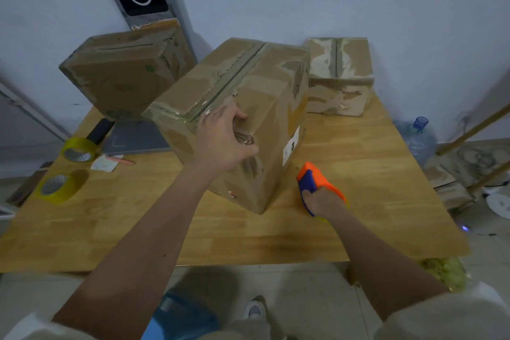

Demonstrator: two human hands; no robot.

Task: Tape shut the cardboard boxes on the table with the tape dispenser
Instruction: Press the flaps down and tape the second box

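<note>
You are looking down at a light wooden bench [345, 163] with three worn brown cardboard boxes on it. The largest cardboard box [248, 107] sits in the middle, turned at an angle, its top flaps closed along a centre seam with torn tape remnants; what is inside cannot be seen. Your left hand [223, 143] rests on its near top edge, fingers [237, 114] curled over the cardboard. Your right hand [324, 199] lies on the bench just right of that box, fingers wrapped round an orange and blue plastic tape dispenser [313, 178]. A smaller closed cardboard box [340, 77] stands at the back right, by the wall. A third closed cardboard box [124, 72] is tilted at the back left. Two yellowish rolls of clear tape [62, 186] lie near the left edge.
</note>
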